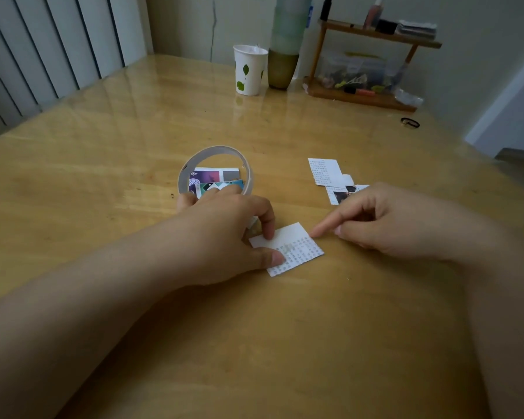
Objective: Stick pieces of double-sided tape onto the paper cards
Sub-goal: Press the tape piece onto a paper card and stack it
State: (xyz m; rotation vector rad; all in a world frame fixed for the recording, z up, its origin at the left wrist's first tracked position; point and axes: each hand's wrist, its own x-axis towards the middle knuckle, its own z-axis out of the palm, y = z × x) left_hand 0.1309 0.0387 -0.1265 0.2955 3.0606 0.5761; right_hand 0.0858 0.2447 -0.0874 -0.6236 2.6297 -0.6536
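Note:
A white paper card (298,247) printed with small characters lies on the wooden table (103,164) in front of me. My left hand (230,237) presses its left part with index fingertip and thumb, while its other fingers curl round the lower rim of the double-sided tape roll (214,152), which stands upright. A short strip seems to run from the roll down to the card's top left corner. My right hand (384,225) points its straight index finger, whose tip touches the card's right edge; its other fingers are curled.
Colourful cards (214,176) lie behind the roll. More printed cards (324,172) lie to the right, just beyond my right hand. At the back stand a paper cup (250,69), a green vase (285,55) and a wooden shelf (360,96). A black hair tie (410,123) lies far right.

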